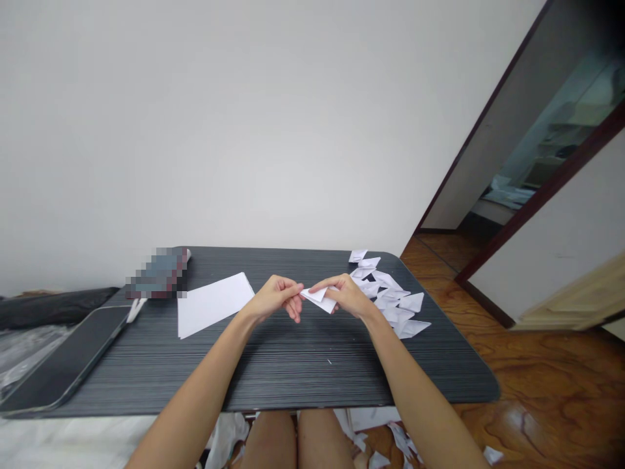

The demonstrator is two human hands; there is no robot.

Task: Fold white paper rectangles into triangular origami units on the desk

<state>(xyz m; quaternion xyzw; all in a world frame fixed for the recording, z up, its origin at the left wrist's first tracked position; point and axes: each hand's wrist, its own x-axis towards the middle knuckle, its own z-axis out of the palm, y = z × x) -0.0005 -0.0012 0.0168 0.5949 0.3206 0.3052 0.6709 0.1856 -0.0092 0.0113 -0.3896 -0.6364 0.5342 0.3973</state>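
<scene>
A small folded piece of white paper (322, 299) is held above the dark table between both hands. My left hand (280, 297) pinches its left tip between thumb and index finger, the other fingers curled loosely. My right hand (344, 293) grips the other end, its index finger lying along the top; some fingers are hidden behind the paper. To the right of that hand lie several folded white paper pieces (388, 296) in a loose group. Beyond my left forearm rests a stack of flat white paper sheets (212, 305).
The table (312, 384) is dark with a fine grain and stands against a white wall. On its left are a black flat tray-like object (68, 355) and a blurred-out item (159, 273). Paper scraps (378, 460) lie on the wooden floor (541, 391) below.
</scene>
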